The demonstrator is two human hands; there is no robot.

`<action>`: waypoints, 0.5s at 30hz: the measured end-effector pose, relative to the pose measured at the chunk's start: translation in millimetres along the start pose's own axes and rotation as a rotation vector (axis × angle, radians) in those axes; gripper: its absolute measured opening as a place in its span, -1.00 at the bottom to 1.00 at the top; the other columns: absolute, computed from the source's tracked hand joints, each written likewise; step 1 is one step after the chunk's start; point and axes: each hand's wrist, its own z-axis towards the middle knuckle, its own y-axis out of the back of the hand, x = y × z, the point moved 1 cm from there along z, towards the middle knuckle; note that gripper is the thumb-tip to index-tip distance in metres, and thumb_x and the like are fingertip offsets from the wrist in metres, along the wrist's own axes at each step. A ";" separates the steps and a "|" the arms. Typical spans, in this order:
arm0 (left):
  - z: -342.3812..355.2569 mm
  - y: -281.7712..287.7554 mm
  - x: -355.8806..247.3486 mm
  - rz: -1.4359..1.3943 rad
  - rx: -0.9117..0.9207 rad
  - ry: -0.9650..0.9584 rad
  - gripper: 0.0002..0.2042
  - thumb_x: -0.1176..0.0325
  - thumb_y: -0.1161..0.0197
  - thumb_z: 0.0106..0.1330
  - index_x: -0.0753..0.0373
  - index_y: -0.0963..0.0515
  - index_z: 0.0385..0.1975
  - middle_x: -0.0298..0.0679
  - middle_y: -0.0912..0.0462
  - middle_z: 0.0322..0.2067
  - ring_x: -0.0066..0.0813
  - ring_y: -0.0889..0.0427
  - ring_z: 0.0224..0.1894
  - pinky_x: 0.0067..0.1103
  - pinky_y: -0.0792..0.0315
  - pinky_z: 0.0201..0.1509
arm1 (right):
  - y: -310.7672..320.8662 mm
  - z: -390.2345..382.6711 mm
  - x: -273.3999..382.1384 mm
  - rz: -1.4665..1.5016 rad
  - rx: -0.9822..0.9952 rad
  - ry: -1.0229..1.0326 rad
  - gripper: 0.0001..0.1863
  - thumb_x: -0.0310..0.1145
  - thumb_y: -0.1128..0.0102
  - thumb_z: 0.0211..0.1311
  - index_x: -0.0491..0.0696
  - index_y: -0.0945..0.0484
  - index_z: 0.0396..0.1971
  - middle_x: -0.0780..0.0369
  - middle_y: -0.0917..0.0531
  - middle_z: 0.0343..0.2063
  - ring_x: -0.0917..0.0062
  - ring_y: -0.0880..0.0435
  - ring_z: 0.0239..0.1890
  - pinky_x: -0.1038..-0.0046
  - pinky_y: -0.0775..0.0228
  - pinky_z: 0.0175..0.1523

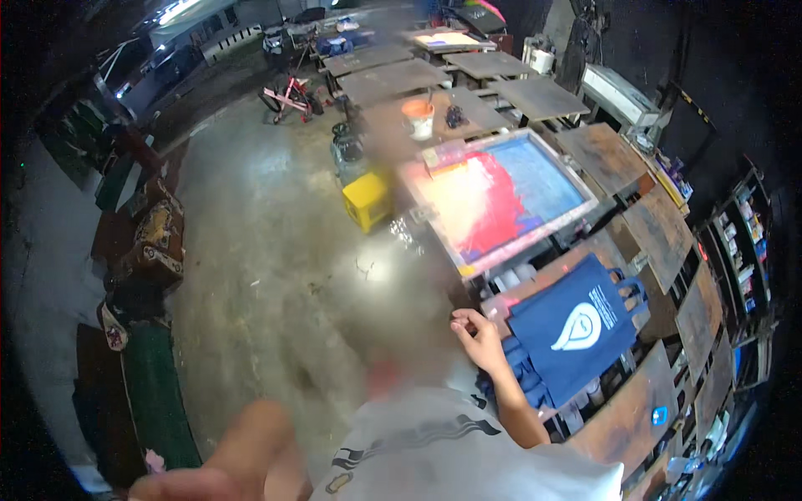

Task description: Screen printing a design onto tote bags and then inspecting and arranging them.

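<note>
My right hand hangs just left of a dark blue tote bag with a white drop-shaped print. Its fingers are loosely bent and apart, with nothing seen in them. The bag lies flat on a board, its handles toward the right. More dark blue cloth is bunched at the bag's near left side. At the lower left edge, my bent left arm and hand are blurred and cut off, so the fingers cannot be made out. A framed printing screen, smeared with red and pale ink over blue, rests beyond the bag.
Several brown boards on stands line the right side. A white bucket with orange inside stands behind the screen. A yellow stool is beside the screen on the concrete floor. Shelves of containers are far right; a patterned seat is left.
</note>
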 end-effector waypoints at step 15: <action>-401.7 -14.1 207.8 -0.437 1.179 1.225 -0.76 0.27 -0.20 0.37 0.33 -0.53 -0.43 -0.09 -0.50 -0.45 -0.11 -0.48 -0.41 -0.33 -0.39 -0.29 | -87.1 178.1 25.6 0.008 -0.262 -0.100 -0.78 -0.45 -0.25 0.26 -0.22 -0.61 -0.14 0.20 -0.70 -0.42 0.60 -0.67 -0.35 0.53 -0.51 -0.17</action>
